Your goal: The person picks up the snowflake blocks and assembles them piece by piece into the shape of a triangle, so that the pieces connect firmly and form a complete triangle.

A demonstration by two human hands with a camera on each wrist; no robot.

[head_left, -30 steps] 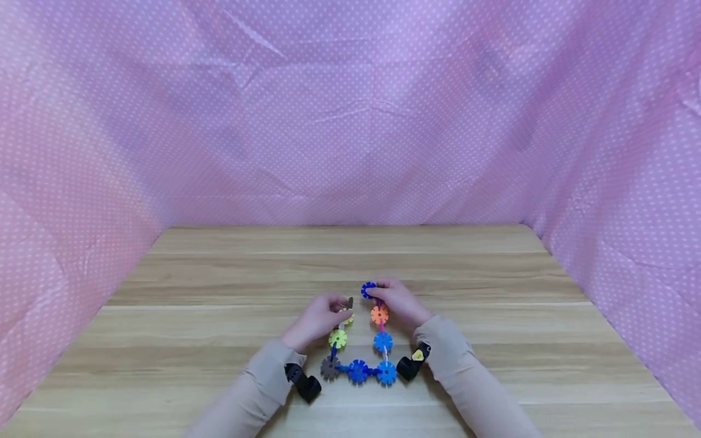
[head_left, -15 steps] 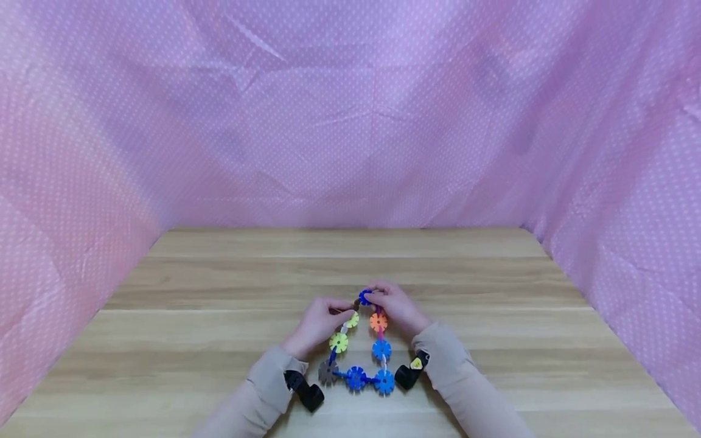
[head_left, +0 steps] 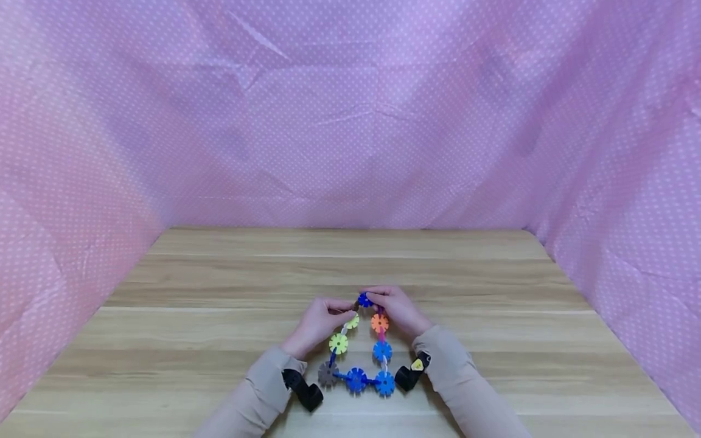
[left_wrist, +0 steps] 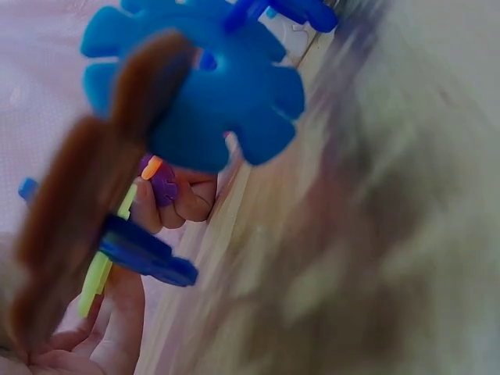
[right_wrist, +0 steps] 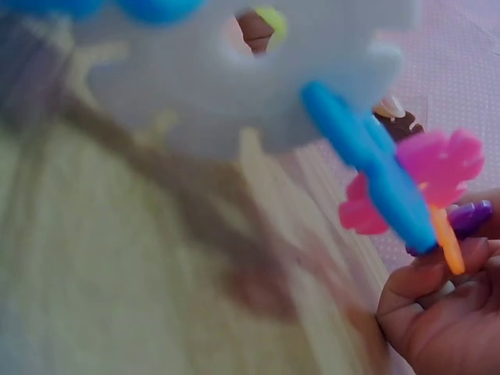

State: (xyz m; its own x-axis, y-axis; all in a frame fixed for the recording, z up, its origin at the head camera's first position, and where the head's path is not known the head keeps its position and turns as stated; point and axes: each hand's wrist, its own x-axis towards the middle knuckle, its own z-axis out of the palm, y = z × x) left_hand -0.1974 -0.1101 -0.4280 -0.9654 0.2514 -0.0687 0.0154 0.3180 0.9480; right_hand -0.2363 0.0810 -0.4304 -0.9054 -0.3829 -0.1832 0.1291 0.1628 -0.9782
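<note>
A chain of notched plastic discs bends into a loop between both hands. In the head view my left hand (head_left: 316, 325) pinches a brown disc (head_left: 355, 305) beside a yellow-green disc (head_left: 338, 344). My right hand (head_left: 398, 310) pinches a dark blue disc (head_left: 364, 299), which meets the brown one at the loop's far end; whether they interlock I cannot tell. An orange disc (head_left: 380, 323) hangs below the right fingers. Near the right wrist camera are a whitish disc (right_wrist: 219, 109), a pink disc (right_wrist: 445, 168) and a purple disc (right_wrist: 473, 219).
Beneath the chain lies a wood-grain table (head_left: 230, 274), with shadows on it in the wrist views. A pink dotted cloth (head_left: 350, 121) encloses the back and sides. Black wrist cameras (head_left: 309, 395) sit close to the loop's near corners.
The hands have come closer together, closing the gap between the brown disc and the dark blue disc. The chain has shifted slightly towards the near edge. Over the last half second little moved.
</note>
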